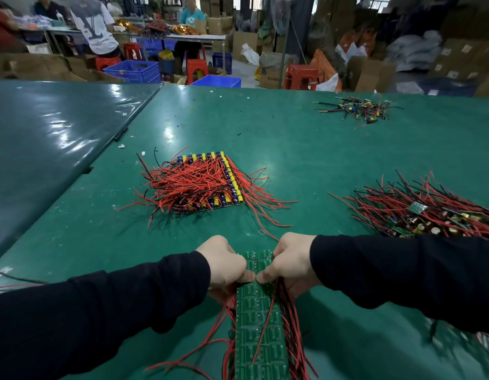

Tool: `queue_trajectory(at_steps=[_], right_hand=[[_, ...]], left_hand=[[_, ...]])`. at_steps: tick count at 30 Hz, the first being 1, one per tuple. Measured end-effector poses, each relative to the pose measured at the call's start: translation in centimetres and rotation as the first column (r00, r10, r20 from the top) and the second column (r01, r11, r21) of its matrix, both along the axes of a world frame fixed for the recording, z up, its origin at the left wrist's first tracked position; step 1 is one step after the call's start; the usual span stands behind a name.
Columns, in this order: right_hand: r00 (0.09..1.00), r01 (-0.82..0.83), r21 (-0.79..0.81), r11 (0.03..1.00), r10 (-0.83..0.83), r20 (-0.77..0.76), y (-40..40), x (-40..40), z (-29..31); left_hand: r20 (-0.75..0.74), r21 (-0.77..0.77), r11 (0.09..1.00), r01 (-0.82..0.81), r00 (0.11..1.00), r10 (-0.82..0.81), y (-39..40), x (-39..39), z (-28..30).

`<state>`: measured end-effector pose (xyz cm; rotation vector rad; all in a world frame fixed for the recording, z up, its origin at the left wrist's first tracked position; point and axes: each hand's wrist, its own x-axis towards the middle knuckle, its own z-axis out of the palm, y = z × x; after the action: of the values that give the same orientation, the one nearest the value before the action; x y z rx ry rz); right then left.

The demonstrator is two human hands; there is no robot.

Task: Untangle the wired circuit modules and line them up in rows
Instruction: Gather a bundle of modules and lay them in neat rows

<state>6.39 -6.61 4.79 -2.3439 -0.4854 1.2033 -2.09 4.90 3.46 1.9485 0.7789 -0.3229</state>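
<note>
At six o'clock, a left hand (pixel 224 263) and a right hand (pixel 290 260) each pinch the far end of a strip of green boards (pixel 258 325) held solder-side up, thumbs meeting, seemingly to square the row; red wires (pixel 288 325) trail off both edges; at twelve o'clock on the green desk (pixel 306 149) one finished block of boards (pixel 205 182) lies in rows; at two o'clock one loose heap (pixel 430 212) waits; farther off, one small pile of scraps (pixel 356 108).

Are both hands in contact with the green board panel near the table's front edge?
Touching. The head view shows the left hand and the right hand gripping the green board panel from either side, thumbs pressed on its top face.
</note>
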Motion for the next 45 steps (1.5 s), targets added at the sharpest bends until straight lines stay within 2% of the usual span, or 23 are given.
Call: queue_trajectory(at_steps=[3,6,8,14,24,31,37,42,45], right_hand=[[0.986,-0.007,0.101,0.995,0.024,-0.163,-1.0,0.5,-0.4],[0.946,0.039,0.172,0.984,0.019,-0.323,-1.6,0.8,-0.3],[0.935,0.054,0.199,0.978,0.02,-0.353,-1.6,0.9,-0.2],[0.955,-0.005,0.186,0.983,0.06,-0.289,-1.0,1.2,-0.3],[0.957,-0.009,0.121,0.993,0.044,-0.288,-0.4,1.5,0.3],[0.959,-0.071,0.108,0.992,0.098,-0.265,-0.3,1.5,0.9],[0.968,-0.106,0.052,0.993,0.116,-0.224,0.1,1.3,1.3],[0.973,-0.065,0.02,0.998,0.068,-0.219,0.4,1.0,1.3],[0.976,-0.073,0.007,0.997,0.073,-0.206,0.5,0.9,1.5]], left_hand=[[-0.035,-0.202,0.979,0.025,0.999,-0.032,0.7,-0.5,0.1],[-0.057,-0.41,0.912,-0.006,0.998,-0.019,1.3,-1.0,0.4],[-0.044,-0.443,0.896,0.027,0.998,-0.051,1.5,-1.0,0.6],[-0.005,-0.414,0.91,-0.011,1.0,0.01,1.3,-0.9,0.5],[-0.033,-0.436,0.9,0.016,0.999,-0.033,1.7,-0.7,1.1],[-0.036,-0.412,0.911,-0.018,0.999,0.003,1.4,-0.5,1.2],[-0.036,-0.351,0.936,-0.03,0.999,0.018,1.2,-0.6,1.2],[-0.029,-0.244,0.969,-0.032,0.999,0.025,1.0,-0.5,0.9],[-0.026,-0.274,0.962,-0.013,1.0,0.006,1.1,-0.6,1.1]])
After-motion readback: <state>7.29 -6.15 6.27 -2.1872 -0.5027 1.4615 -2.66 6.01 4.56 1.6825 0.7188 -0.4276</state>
